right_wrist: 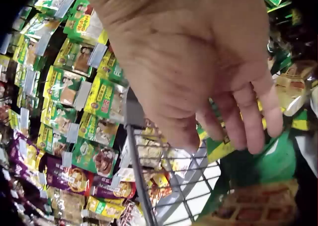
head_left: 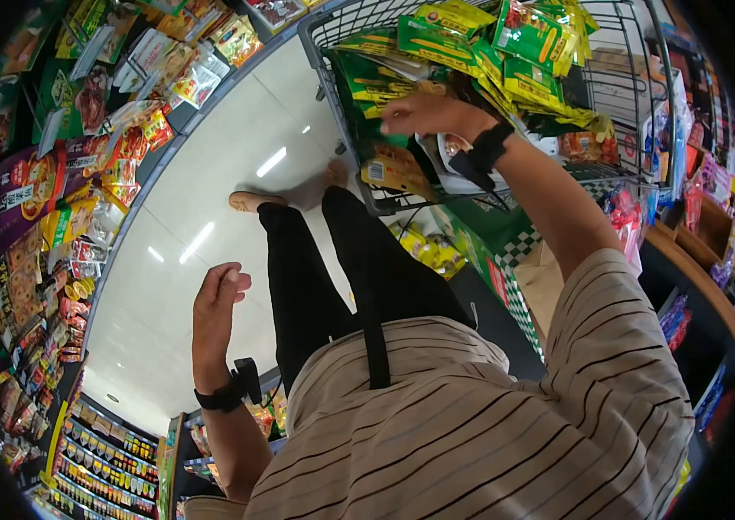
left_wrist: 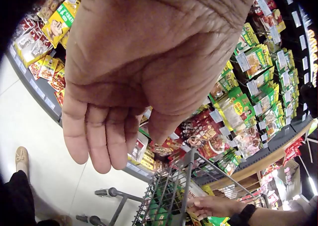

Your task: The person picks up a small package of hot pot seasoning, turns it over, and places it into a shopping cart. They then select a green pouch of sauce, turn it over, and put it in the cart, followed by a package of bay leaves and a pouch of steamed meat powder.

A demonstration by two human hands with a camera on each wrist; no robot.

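Right hand [head_left: 426, 113] reaching into grey wire shopping cart [head_left: 636, 95], fingers [right_wrist: 258, 121] extended and loosely spread, hovering over or touching green-and-yellow foil snack packets [head_left: 471, 52] heaped in the basket; actual contact not resolvable, nothing visibly gripped. Left hand [head_left: 216, 299] raised mid-air beside black trousers [head_left: 315, 277], fingers [left_wrist: 102, 146] straight and together, relaxed, holding nothing. Packets piled loosely, overlapping, filling cart's upper half, some tilted; an orange-yellow packet [head_left: 393, 169] lower against the cart's front mesh. Cart standing on white glossy tiled floor [head_left: 211, 191], between store shelves [head_left: 47, 173] stocked with hanging red, purple and green sachets.
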